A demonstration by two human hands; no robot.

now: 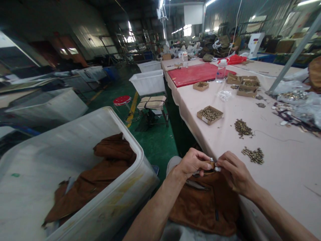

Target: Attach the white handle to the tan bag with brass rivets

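Observation:
A brown garment (200, 207) lies across my lap, with a dark zip pocket showing on its front. My left hand (195, 164) pinches its upper edge between thumb and fingers. Close against it, my right hand (233, 170) is also closed, fingertips meeting at the same bit of edge. Small white bits show at the fingertips; what they are, I cannot make out. On the table just beyond my right hand is a small pile of brass-coloured metal pieces (253, 155). Another pile of darker metal pieces (242, 128) sits behind it.
A white bin (145, 167) holding brown garments (95, 184) stands to my left. On the pink-covered table (281, 167) are a cardboard tray (210, 114) of metal pieces, several more small boxes (247, 91), a water bottle (221, 71) and a red sheet (193, 73). A metal pole (296, 55) rises at right.

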